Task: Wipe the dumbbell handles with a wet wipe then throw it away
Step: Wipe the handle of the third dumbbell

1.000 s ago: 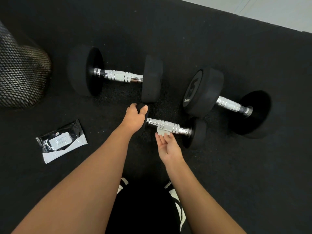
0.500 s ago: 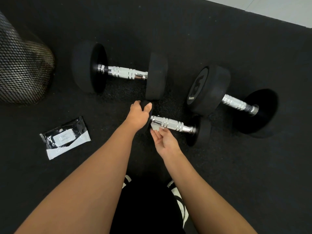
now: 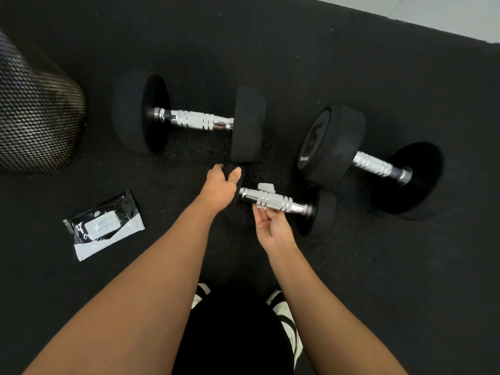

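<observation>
Small dumbbell (image 3: 276, 201), near centre on black mat (image 3: 351, 266): left hand (image 3: 220, 186) grips its left weight; right hand (image 3: 272, 226), palm up, fingers curled under the chrome handle, holds wet wipe (image 3: 266, 188) wrapped around it. Wipe packet (image 3: 104, 226) near left.

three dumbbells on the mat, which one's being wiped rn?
The small dumbbell nearest the person: left hand grips its end, right hand holds the wipe around its handle. The two bigger ones lie untouched.

Black rubber floor (image 3: 351, 266) carries three dumbbells (image 3: 278, 201), wipes packet (image 3: 104, 226), mesh bin (image 3: 35, 125).
</observation>
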The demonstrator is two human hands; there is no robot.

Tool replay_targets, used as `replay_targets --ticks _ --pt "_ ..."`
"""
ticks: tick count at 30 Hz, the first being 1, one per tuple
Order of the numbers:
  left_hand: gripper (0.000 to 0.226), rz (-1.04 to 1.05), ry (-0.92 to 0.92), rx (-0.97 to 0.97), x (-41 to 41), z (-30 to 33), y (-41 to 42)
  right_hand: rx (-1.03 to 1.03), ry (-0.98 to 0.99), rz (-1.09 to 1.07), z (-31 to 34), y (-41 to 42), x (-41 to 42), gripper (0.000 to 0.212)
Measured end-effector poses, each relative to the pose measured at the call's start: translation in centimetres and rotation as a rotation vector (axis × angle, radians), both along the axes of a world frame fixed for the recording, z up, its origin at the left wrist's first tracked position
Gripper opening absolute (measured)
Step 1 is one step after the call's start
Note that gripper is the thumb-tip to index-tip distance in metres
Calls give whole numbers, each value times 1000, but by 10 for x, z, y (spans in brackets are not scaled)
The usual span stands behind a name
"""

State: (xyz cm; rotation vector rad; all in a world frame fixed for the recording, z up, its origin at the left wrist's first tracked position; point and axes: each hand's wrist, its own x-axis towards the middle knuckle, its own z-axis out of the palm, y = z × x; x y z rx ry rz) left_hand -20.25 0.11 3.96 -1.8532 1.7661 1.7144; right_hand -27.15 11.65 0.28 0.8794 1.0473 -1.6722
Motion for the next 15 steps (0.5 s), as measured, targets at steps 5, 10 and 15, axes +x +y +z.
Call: replay_targets --ticks 5,10,15 --pt "53 4 2 2 -1 2 0 -17 21 82 -3 3 -7 35" --pt "53 1 8 6 0 3 -1 -65 41 -6 -5 6 -14 35" --pt "52 4 3 11 0 0 -1 -50 23 45 -1 -7 -2 29"
